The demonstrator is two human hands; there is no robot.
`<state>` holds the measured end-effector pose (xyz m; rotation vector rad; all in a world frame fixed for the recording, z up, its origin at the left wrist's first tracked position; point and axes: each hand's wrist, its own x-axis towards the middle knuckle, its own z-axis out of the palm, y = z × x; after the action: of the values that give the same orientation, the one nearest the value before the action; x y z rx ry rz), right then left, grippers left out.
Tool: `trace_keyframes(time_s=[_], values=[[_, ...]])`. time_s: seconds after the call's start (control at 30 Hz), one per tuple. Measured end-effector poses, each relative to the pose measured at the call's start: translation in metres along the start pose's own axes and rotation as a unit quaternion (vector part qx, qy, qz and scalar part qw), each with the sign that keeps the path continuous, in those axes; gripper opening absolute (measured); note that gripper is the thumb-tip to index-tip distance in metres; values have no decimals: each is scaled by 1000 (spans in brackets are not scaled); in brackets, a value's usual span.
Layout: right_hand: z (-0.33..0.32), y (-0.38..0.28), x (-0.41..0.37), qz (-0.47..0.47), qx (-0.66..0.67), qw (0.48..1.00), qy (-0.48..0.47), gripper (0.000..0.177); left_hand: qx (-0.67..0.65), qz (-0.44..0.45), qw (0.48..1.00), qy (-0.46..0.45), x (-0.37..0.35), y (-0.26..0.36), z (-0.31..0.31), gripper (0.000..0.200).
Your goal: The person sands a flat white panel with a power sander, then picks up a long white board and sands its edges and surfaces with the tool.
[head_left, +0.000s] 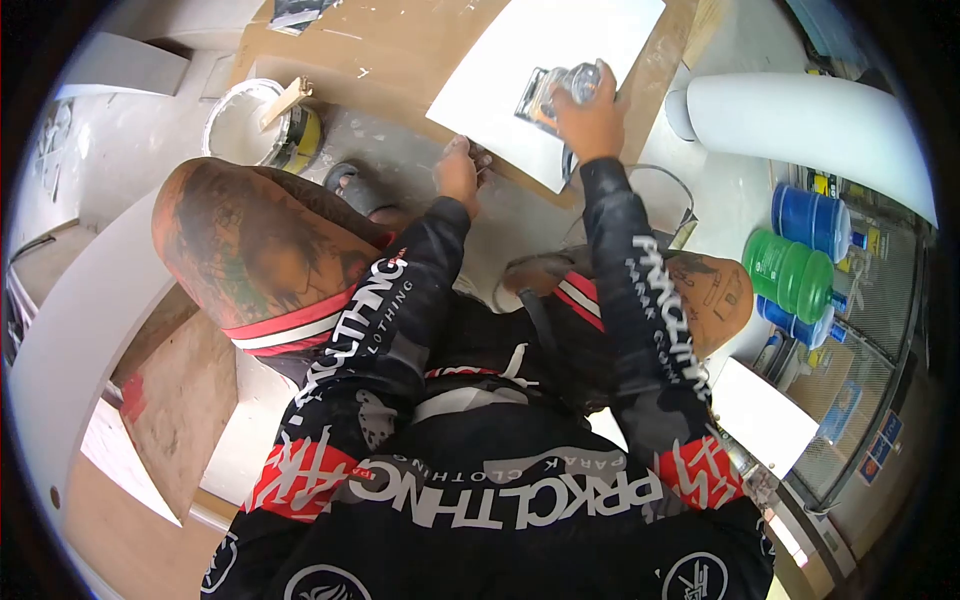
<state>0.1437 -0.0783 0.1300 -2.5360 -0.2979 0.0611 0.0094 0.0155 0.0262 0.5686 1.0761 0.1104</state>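
Observation:
A white panel lies on brown cardboard on the floor in front of me. My right hand is wrapped round a power tool with a clear, rounded top, which rests on the panel. A dark cord runs from near the tool down to the right. My left hand is at the panel's near left edge, its fingers curled and partly hidden; whether it grips the edge is unclear.
An open bucket with white contents and a wooden stick stands at the left. A large white roll-shaped piece, blue bottles and a green bottle are at the right. A curved white panel is at the far left.

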Motion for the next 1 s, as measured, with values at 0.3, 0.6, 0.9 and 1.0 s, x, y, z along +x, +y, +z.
trace_keyframes(time_s=[0.3,0.6,0.9,1.0], values=[[1,20,-39,34,54,998,13,82,-22,-1,1000,20,-5,-1,8,25],[-13,20,-34,50,4,999,19,84,-31,0,999,12,4,-5,5,25],[18,-26,-49,-8,2,1000,-13,82,-115,83,988,59,7,-16,18,28],[33,-36,-13,-13,39,999,-22,82,-72,82,988,112,3,-10,19,26]])
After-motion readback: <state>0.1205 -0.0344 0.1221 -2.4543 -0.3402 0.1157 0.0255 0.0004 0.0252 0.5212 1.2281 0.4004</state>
